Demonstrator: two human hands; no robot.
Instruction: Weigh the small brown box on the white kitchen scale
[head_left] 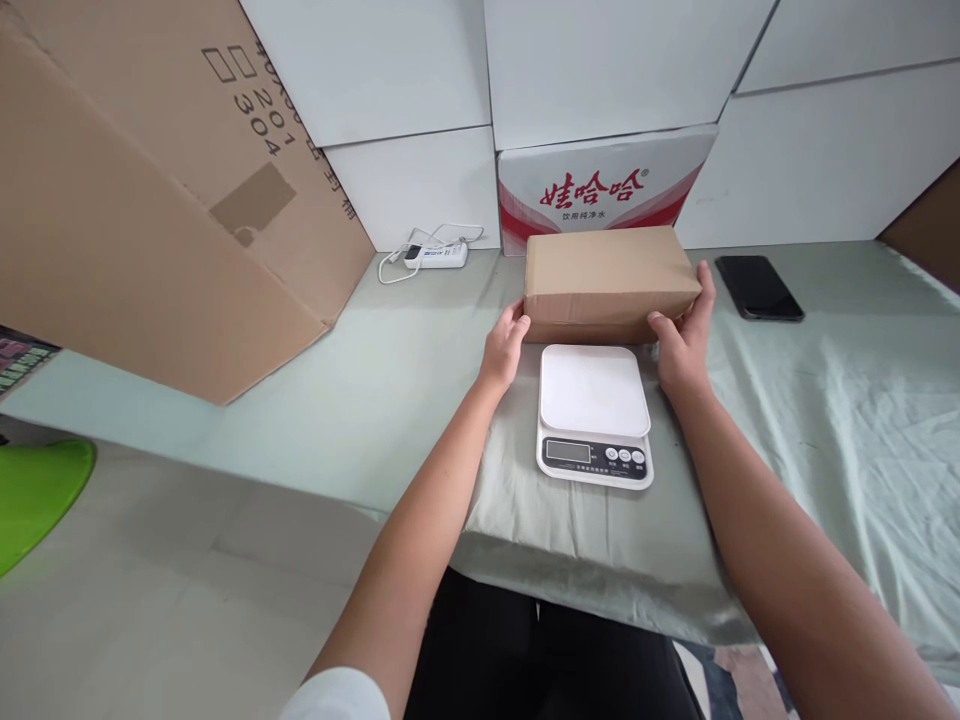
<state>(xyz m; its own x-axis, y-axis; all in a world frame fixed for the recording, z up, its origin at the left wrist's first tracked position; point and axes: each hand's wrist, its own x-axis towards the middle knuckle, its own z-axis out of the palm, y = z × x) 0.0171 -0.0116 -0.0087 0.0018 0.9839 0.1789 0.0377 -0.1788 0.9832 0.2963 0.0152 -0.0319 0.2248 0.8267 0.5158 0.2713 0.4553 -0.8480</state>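
A closed brown cardboard box (pixel 611 270) is between my two hands, just behind the kitchen scale. My left hand (pixel 506 345) presses its fingers against the box's left end. Around the right front corner, my right hand (pixel 686 330) grips with the thumb on the front face and fingers along the right end. The white digital kitchen scale (pixel 594 390) lies nearer to me between my forearms, with a bare platform and a blank-looking display. Whether the box's underside rests on the cloth is hard to make out.
A black phone (pixel 759 288) lies at the right on the green tablecloth (pixel 360 400). A white device with a cable (pixel 436 256) is at the back left. One large carton (pixel 172 200) stands at the left. White boxes (pixel 412 190) and a printed water carton (pixel 600 185) line the back.
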